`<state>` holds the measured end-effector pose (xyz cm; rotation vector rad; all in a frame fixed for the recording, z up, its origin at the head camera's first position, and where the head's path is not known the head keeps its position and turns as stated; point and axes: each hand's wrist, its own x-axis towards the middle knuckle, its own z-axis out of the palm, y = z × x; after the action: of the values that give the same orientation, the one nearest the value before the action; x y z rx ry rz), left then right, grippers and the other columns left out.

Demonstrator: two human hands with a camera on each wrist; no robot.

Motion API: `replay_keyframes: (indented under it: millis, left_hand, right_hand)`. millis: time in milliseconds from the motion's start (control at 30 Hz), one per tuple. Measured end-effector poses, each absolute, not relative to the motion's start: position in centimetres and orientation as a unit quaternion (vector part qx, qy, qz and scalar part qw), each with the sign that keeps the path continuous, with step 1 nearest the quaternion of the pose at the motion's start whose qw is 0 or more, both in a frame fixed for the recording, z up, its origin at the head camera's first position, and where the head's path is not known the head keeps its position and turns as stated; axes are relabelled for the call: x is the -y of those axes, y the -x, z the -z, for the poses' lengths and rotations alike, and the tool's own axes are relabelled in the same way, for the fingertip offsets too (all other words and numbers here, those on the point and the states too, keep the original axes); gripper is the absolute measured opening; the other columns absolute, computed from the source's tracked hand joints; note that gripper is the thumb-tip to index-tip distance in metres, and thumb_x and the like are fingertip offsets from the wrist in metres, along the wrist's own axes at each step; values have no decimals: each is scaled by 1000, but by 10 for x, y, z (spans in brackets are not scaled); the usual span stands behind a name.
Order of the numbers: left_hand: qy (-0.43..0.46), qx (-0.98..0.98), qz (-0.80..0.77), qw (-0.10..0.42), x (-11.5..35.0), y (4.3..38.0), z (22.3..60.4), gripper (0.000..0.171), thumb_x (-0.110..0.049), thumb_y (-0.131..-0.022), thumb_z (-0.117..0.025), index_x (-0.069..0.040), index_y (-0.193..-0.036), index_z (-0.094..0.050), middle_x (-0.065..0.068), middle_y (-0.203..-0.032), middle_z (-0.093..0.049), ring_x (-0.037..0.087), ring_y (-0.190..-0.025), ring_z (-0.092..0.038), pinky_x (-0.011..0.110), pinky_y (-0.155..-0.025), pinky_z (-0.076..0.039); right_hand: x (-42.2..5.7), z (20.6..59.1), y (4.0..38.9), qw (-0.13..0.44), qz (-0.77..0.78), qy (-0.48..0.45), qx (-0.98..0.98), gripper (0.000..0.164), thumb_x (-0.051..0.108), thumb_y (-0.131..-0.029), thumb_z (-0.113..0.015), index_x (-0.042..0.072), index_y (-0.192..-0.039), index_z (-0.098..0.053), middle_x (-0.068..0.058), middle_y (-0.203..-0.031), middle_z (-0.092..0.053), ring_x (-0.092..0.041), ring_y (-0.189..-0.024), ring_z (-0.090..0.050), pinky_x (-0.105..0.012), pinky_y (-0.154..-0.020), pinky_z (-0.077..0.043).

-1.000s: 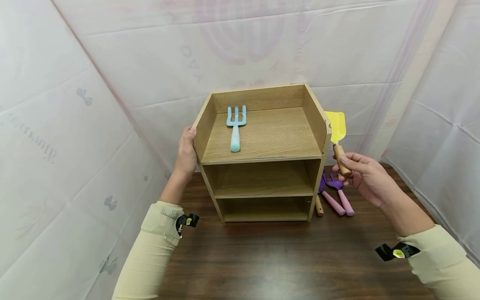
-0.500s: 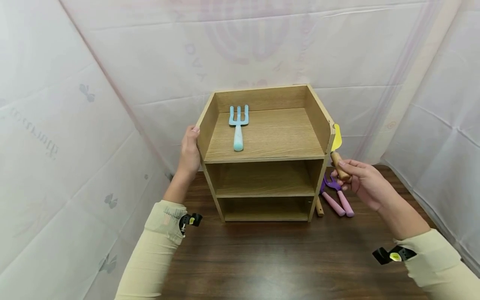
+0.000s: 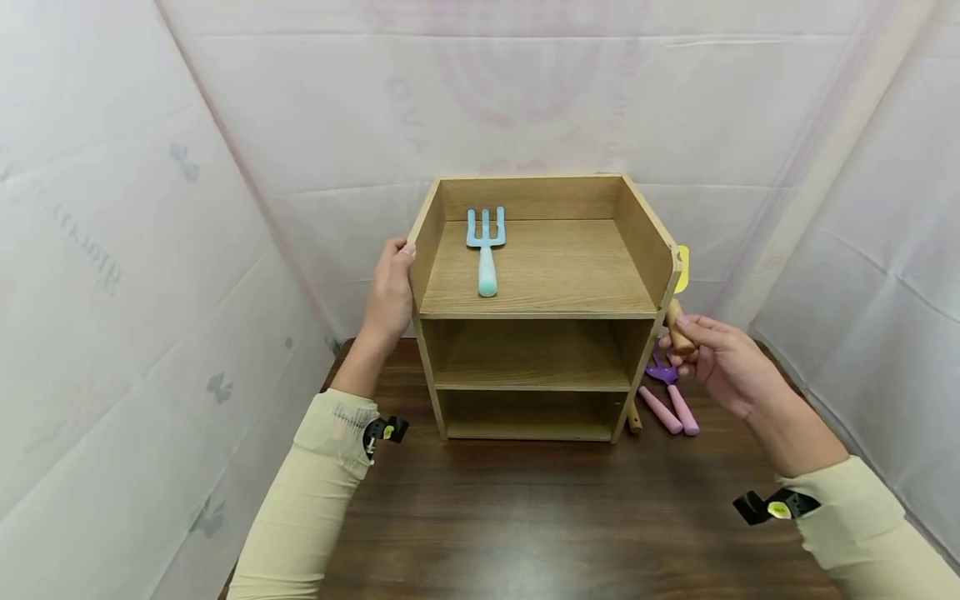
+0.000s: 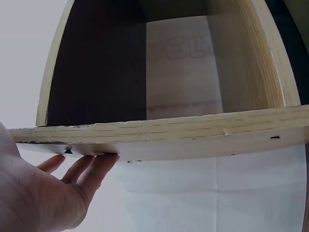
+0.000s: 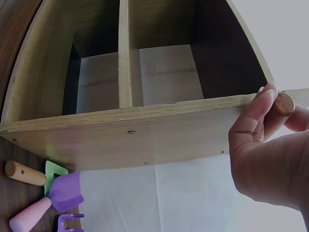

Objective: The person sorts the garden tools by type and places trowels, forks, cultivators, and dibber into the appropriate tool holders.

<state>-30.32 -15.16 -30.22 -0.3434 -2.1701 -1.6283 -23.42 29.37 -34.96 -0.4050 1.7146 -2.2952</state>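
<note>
top of shelf [image 3: 570,267]: blue fork [image 3: 487,254] | right hand [image 3: 723,362]: pinching yellow-bladed tool [image 3: 678,335], pointing away, axis front-to-back | left hand [image 3: 391,287]: gripping shelf side

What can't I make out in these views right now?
Yellow flat blade on the round wooden handle: head view, partly behind the brown wooden shelf unit.
Green tool head: right wrist view, partly behind the purple shovel blade.
Purple pronged fork: right wrist view, cut off by the bottom edge.
Pale print on the white sheet: head view, too blurred to read fully.
</note>
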Motion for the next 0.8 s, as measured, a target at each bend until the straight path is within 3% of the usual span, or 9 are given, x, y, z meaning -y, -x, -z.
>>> replay_keyframes:
  millis: [433, 800]
  left_hand:
    - [122, 770, 584, 226, 153, 295, 306, 58, -43, -105, -33, 1, -137, -53, 19, -114, -58, 21, -95, -55, 31, -84, -46]
    - [119, 786, 564, 223, 150, 294, 306, 60, -45, -105, -29, 0, -136, -54, 21, -117, -59, 22, -98, -56, 34, -88, -45]
  right_hand:
    - [-296, 327, 221, 92, 795, 160, -578, 17, 16, -115, -44, 9, -113, -59, 0, -94, -76, -11, -73, -67, -21, -65, -53]
    - [-301, 307, 204, 53, 790, 192, -579, 22, 9, -115, -40, 4, -119, -61, -4, -98, -74, -14, -75, -68, -24, -66, -54]
